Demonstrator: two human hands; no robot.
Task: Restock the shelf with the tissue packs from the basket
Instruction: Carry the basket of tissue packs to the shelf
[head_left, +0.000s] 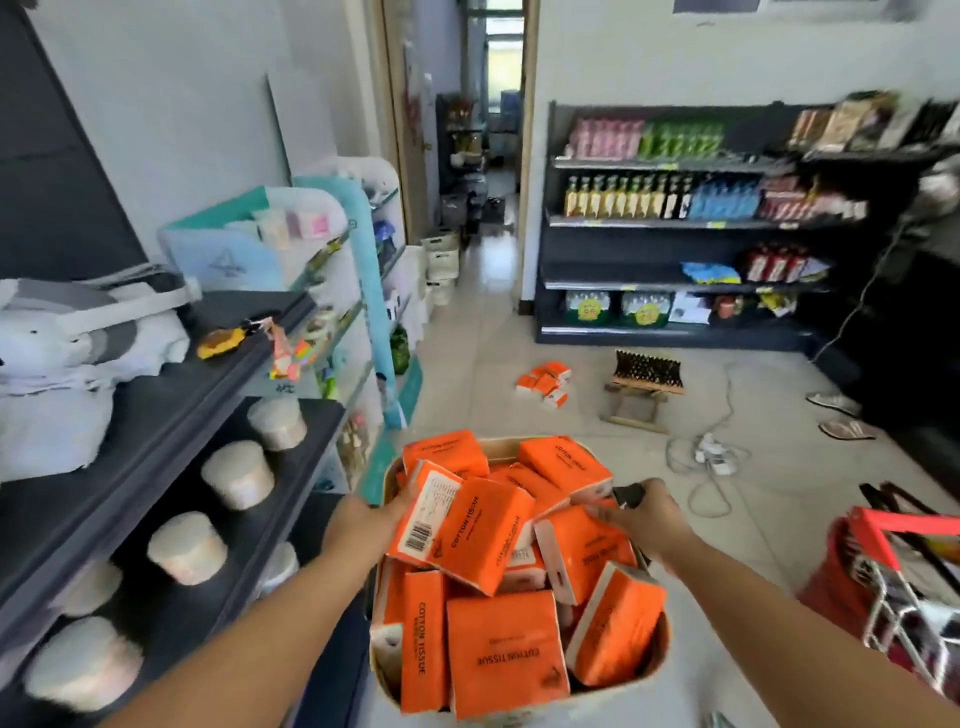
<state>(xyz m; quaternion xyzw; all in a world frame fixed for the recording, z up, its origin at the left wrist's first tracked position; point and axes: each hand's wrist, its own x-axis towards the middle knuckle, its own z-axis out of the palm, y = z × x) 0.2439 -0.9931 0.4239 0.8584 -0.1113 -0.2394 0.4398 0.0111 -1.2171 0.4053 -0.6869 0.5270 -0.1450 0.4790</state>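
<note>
A tan basket (655, 656) heaped with several orange tissue packs sits low in front of me. My left hand (363, 525) grips the left side of a top tissue pack (467, 530), which shows a barcode and stands tilted. My right hand (647, 519) is closed around the basket's black handle (629, 493) at the right rim. The dark shelf (171, 415) runs along my left, carrying round white containers (238, 474) on its lower tier.
A plush toy (62, 353) lies on the shelf top. More orange packs (545, 382) lie on the floor ahead beside a small stool (641, 395). A cable and power strip (711, 457) trail right. A red basket (893, 577) stands at right; stocked shelving (675, 223) lines the far wall.
</note>
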